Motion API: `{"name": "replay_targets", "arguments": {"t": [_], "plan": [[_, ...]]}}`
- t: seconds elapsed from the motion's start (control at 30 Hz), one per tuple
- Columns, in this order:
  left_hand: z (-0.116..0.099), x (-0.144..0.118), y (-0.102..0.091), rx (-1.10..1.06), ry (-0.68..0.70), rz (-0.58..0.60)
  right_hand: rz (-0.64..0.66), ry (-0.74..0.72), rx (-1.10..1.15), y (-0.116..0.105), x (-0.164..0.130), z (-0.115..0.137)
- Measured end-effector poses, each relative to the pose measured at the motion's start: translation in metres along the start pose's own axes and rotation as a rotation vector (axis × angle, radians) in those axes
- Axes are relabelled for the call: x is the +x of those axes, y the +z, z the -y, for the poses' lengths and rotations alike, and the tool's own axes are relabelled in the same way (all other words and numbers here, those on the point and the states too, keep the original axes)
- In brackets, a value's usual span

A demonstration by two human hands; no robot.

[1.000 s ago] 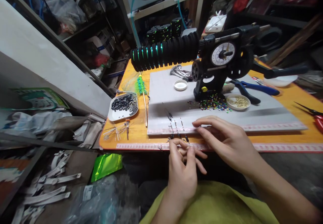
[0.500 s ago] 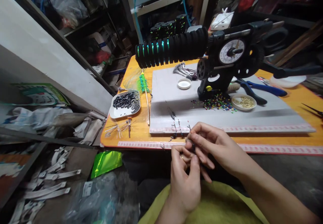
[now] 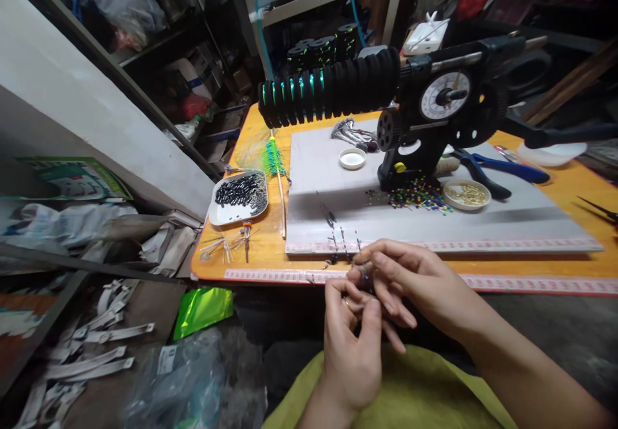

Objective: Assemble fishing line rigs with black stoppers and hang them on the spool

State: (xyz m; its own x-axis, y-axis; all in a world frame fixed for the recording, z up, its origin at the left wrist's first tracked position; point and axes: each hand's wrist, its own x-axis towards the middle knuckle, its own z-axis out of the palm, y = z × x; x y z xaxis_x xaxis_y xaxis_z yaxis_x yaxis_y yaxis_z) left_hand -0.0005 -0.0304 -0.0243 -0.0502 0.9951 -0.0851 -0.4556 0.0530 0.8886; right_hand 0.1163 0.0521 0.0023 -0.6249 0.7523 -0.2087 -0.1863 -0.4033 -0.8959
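In front of the table's near edge my left hand (image 3: pixel 351 335) and my right hand (image 3: pixel 408 277) meet, fingers curled and pinching. Between them is something small and dark, mostly covered by the fingers, so its kind is unclear. Just beyond my fingertips, thin dark strands with small beads (image 3: pixel 344 243) hang over the near edge of the grey board (image 3: pixel 309 184), with red-headed pins at their tops. Small dark slim pieces (image 3: pixel 331 218) lie on the board behind them.
A black hand-cranked machine (image 3: pixel 444 100) carrying a ridged roll (image 3: pixel 328 91) stands on the board. Colourful ball-head pins (image 3: pixel 418 196), a dish of gold bits (image 3: pixel 467 195) and blue-handled pliers (image 3: pixel 512 168) surround its base. A tray (image 3: pixel 222 218) of black pieces sits left.
My right fingertips have shifted slightly left and down, and the right hand's lower fingers spread a little to the right. The left hand has barely moved. Objects on the table stay put.
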Motion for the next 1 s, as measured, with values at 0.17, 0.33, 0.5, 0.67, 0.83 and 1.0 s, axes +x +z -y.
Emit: {"name": "replay_targets", "arguments": {"t": [0.17, 0.33, 0.5, 0.67, 0.83, 1.0], "plan": [[0.004, -0.004, -0.001, -0.025, 0.008, -0.027, 0.023, 0.029, -0.038, -0.003, -0.004, 0.002], [0.008, -0.006, -0.002, -0.037, 0.006, -0.036, -0.052, -0.023, -0.084, -0.002, -0.002, 0.006], [0.002, -0.006, 0.000, -0.050, -0.001, -0.044, -0.064, -0.009, -0.016, 0.004, 0.004, 0.009], [0.002, -0.007, 0.001, -0.042, -0.001, -0.036, -0.033, 0.020, 0.126, 0.010, 0.003, 0.007], [0.004, -0.008, -0.001, -0.030, -0.007, 0.000, 0.042, 0.035, 0.200, 0.010, 0.000, 0.007], [0.002, -0.008, -0.001, -0.013, -0.024, 0.001, 0.084, 0.027, 0.212, 0.009, 0.000, 0.009]]}}
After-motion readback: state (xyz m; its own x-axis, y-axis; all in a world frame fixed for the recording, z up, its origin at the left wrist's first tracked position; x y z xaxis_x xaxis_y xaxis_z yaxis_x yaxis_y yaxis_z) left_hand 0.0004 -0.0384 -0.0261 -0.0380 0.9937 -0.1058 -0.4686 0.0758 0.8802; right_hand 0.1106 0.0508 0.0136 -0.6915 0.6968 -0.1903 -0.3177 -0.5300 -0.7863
